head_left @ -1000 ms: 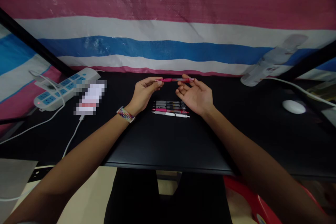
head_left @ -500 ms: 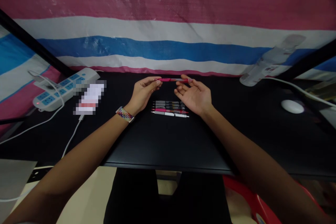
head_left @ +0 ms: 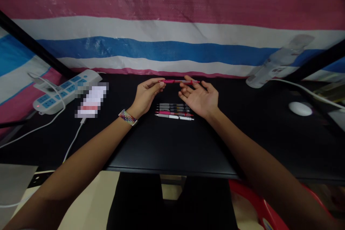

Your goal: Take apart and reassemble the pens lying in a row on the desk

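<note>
Thumb and fingers of my left hand are pinched on the left end of a red pen. The pen is held level above the far part of the black desk. My right hand is palm up with its fingers apart and the thumb off the pen; the pen's right end lies over its fingertips, and I cannot tell whether they touch. Nearer to me, several pens lie side by side on the desk, among them a white pen and another red pen. My right hand hides part of the row's right end.
A power strip with a plugged-in cable and a blurred-out phone on a cable lie to the left. On the right are a clear bottle, a white mouse and a white cable. Striped sheeting hangs behind the desk.
My right thumb has moved away from the pen's right end, and the right hand has opened a little. The left hand still pinches the pen, nearly unmoved.
</note>
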The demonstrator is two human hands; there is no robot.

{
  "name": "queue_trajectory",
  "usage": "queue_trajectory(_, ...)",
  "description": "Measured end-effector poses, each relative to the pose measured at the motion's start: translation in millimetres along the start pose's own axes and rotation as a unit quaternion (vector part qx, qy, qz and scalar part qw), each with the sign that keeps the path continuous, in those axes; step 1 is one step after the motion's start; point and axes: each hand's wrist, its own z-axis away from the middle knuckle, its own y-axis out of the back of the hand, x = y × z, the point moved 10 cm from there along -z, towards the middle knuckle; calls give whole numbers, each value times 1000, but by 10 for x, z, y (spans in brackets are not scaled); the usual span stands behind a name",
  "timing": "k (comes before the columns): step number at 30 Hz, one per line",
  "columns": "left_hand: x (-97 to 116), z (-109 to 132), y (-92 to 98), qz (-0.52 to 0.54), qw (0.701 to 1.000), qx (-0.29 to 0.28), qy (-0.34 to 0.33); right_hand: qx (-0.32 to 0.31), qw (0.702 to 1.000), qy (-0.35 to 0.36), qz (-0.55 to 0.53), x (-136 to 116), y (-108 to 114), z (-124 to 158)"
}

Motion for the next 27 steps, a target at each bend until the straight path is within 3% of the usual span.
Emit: queue_trajectory(27, 10, 14, -8, 29, 999, 9, 12, 8, 1000, 4, 15, -4, -19, 11)
